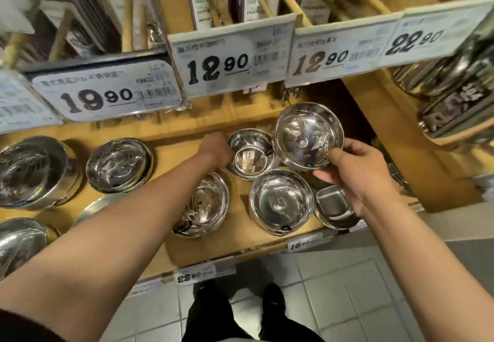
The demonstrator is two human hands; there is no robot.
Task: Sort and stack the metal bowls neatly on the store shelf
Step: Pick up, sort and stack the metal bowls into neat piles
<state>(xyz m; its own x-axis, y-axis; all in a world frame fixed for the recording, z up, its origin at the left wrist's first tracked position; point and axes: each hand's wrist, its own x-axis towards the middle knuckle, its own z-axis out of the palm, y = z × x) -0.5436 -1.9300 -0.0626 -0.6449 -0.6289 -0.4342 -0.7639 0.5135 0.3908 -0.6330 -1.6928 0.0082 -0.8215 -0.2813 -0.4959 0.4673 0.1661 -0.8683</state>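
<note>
head view, wooden shelf point(171, 170), tiled floor point(347, 288)

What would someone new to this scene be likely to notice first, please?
Probably the shiny metal bowl lifted above the shelf, pinched at its rim in the right hand. Next, the left hand reaching to the bowl stack beside it, and the big price tags overhead.
</note>
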